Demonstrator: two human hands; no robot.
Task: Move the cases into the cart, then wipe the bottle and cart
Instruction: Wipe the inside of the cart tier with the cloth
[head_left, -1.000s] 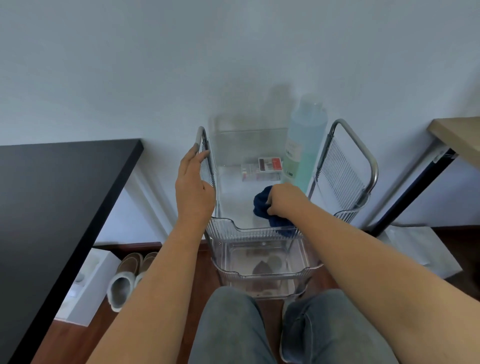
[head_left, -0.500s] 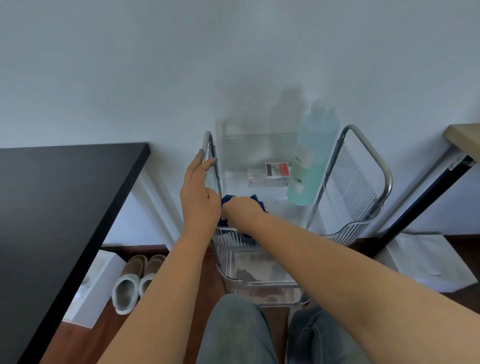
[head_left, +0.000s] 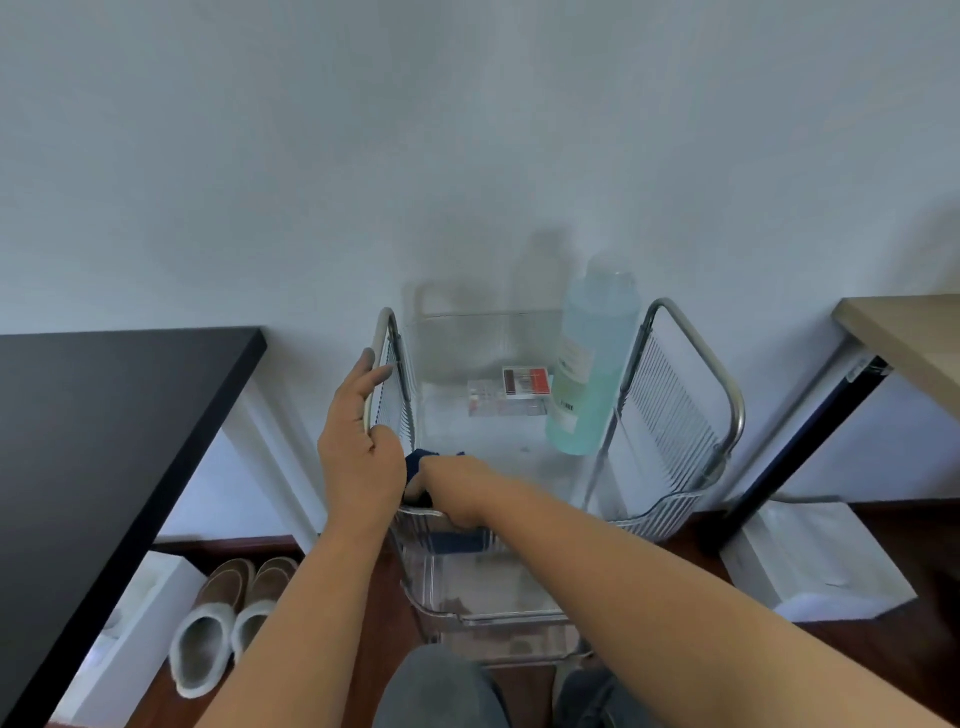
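A clear plastic cart (head_left: 675, 499) with metal side handles stands against the wall. On its top shelf lie clear cases (head_left: 511, 397), one with a red label, beside a tall pale-blue bottle (head_left: 592, 374) at the back right. My left hand (head_left: 358, 447) grips the cart's left metal handle (head_left: 387, 332). My right hand (head_left: 457, 491) is closed on a dark blue cloth (head_left: 415, 465), pressed into the shelf's front left corner next to my left hand. Most of the cloth is hidden under my hand.
A black table (head_left: 104, 415) stands at the left, a light wooden table (head_left: 909, 343) with a black leg at the right. Slippers (head_left: 223, 623) and a white box (head_left: 130, 639) lie on the floor at the left, another white box (head_left: 815, 561) at the right. My knees are below the cart.
My right hand has slid the blue cloth leftward across the shelf, from near the bottle to the front left corner. My left hand has stayed on the handle.
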